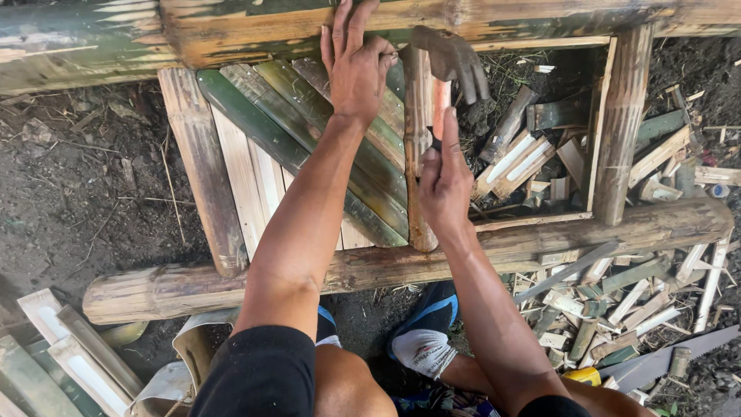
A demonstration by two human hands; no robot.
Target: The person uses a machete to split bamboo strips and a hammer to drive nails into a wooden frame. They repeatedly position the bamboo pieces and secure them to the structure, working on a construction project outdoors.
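**Bamboo frame under two hands, hammer raised**

Bamboo fills the middle of the frame: a rough rectangular frame point(432, 259) of thick poles lies on dark soil, with flat green and pale slats point(309, 147) laid slantwise across its left half. The left hand point(356, 66), in the upper centre, lies spread with fingers extended, palm down on the slats and reaching to the top pole point(255, 31); it closes on nothing. The right hand point(444, 181), just right of centre, is wrapped around the orange-red handle of a hammer point(451, 62), thumb pointing up along it (the fingers themselves are hidden behind the hand). The hammer's dark metal head sits in the upper centre, just beside the left hand's fingertips and above an upright split bamboo piece point(417, 154) that runs from the top pole down to the lower pole.

Offcuts and chips point(610, 301) litter the right side and lower right. A saw point(664, 359) with a yellow handle lies at the lower right edge. More split slats point(62, 363) rest at the lower left.
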